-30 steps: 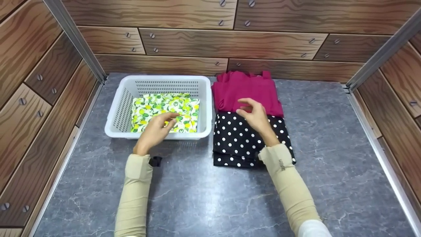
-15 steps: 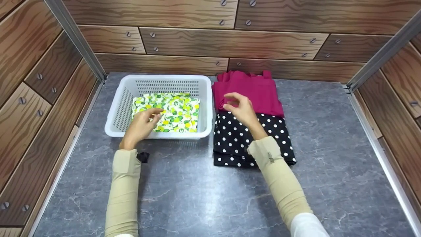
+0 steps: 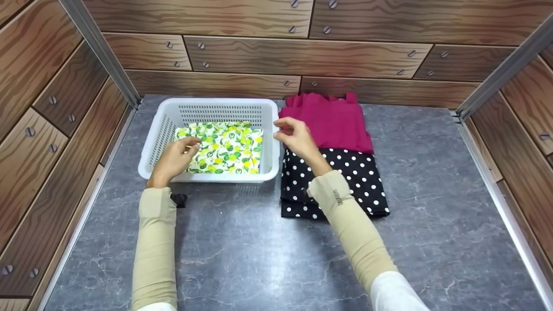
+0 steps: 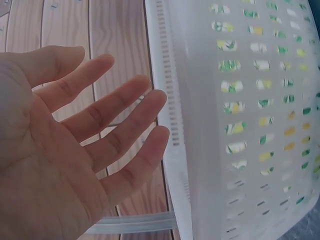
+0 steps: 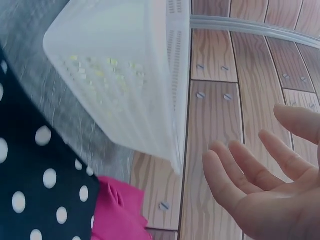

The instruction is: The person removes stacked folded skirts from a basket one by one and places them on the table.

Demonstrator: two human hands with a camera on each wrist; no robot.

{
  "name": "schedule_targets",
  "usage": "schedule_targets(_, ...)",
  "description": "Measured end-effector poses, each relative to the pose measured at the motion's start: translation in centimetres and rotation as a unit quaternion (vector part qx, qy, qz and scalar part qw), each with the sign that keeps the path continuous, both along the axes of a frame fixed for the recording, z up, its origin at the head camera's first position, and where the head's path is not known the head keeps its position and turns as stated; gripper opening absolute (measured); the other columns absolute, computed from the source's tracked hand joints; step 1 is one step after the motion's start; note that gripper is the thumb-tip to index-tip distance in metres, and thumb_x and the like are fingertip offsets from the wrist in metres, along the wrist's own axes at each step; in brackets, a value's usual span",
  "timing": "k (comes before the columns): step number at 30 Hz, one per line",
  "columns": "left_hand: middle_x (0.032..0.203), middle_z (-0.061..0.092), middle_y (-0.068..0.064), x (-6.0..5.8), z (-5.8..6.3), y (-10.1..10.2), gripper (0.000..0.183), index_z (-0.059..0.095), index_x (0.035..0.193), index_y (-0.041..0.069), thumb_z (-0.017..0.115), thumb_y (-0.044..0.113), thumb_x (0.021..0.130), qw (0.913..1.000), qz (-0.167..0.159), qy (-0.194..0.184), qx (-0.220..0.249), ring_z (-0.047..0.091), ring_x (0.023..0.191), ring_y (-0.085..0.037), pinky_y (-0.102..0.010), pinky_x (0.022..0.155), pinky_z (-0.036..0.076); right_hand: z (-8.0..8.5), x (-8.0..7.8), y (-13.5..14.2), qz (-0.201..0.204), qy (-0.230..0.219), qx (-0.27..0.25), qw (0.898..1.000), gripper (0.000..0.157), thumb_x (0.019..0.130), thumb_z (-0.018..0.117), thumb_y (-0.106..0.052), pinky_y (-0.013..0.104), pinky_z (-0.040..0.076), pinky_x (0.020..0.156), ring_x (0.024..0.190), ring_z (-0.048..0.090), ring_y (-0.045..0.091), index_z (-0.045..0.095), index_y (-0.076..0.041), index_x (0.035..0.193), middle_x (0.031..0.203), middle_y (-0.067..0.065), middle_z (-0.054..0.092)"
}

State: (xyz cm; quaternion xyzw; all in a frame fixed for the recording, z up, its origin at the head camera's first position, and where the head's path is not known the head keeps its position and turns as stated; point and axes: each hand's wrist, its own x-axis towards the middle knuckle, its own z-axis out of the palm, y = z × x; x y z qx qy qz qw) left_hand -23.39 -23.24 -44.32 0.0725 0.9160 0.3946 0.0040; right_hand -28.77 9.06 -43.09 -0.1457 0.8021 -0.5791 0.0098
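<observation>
A white plastic basket point(image 3: 218, 178) with slotted walls stands at the back left of the table. Inside it lies a folded cloth point(image 3: 227, 149) printed with lemons and green leaves. My left hand point(image 3: 175, 157), fingers relaxed, hovers over the basket's left front part and holds nothing; the left wrist view shows the spread fingers above the rim. My right hand point(image 3: 298, 138) is at the basket's right rim in the head view, loosely bent with nothing in it. Beneath that arm lie a folded magenta garment point(image 3: 341, 125) and a folded black cloth with white dots point(image 3: 358, 177).
The grey marbled table point(image 3: 242, 259) carries the basket and the folded cloths. Wood-patterned panels point(image 3: 259, 56) close off the back and both sides, with metal strips point(image 3: 488, 177) along the edges. The magenta garment lies close to the basket's right side.
My left hand has moved left over the basket, away from the middle of the lemon cloth. My right hand has moved left from above the folded garments to the basket's right rim.
</observation>
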Motion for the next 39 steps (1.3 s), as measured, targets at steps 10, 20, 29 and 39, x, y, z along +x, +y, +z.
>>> schedule_targets(10, 0.134, 0.057, -0.032, -1.1, 0.0, -1.3, 0.04, 0.055, 0.14, -0.006, 0.044, 0.015, 0.107, 0.9984, 0.018, -0.052, -0.016, 0.055, 0.122, -0.047, -0.057, 0.1, 0.046, -0.1, -0.5, -3.2, 0.03, -0.082, 0.026, 0.996, 0.037, 0.089, 0.066, 0.003, 0.038, 0.054, 0.093, 0.11, 0.066, 0.038, 0.063, 0.011, 0.126, 0.126, 0.027, 0.064)
schedule_targets(20, 0.146, 0.045, -0.033, -2.3, 0.1, -1.3, 0.047, 0.045, 0.149, -0.003, 0.041, 0.021, 0.109, 0.9922, 0.039, -0.115, -0.028, 0.051, 0.127, -0.045, -0.053, 0.093, 0.045, -0.5, -1.1, -5.3, 0.035, -0.245, 0.003, 0.969, 0.051, 0.096, 0.064, -0.005, 0.057, 0.047, 0.102, 0.132, 0.047, 0.037, 0.048, 0.003, 0.144, 0.149, 0.026, 0.039)
schedule_targets(29, 0.151, 0.041, -0.029, -2.8, -0.2, -1.8, 0.053, 0.032, 0.156, -0.002, 0.038, 0.023, 0.11, 0.9835, 0.059, -0.169, -0.023, 0.052, 0.093, -0.031, -0.046, 0.082, 0.044, -1.3, -1.2, -7.0, 0.044, -0.319, 0.016, 0.946, 0.073, 0.099, 0.062, -0.019, 0.068, 0.036, 0.106, 0.147, 0.025, 0.038, 0.023, 0.0, 0.158, 0.162, 0.019, 0.022)
schedule_targets(39, 0.16, 0.02, -0.032, -3.8, -0.5, -2.6, 0.061, 0.017, 0.158, -0.007, 0.038, 0.022, 0.109, 0.9668, 0.079, -0.24, 0.04, 0.027, 0.145, -0.047, -0.057, 0.115, 0.029, -2.0, -1.7, -8.0, 0.006, -0.389, 0.008, 0.921, 0.075, 0.099, 0.062, -0.027, 0.076, 0.025, 0.107, 0.15, 0.015, 0.042, 0.021, -0.004, 0.157, 0.164, 0.018, 0.019)
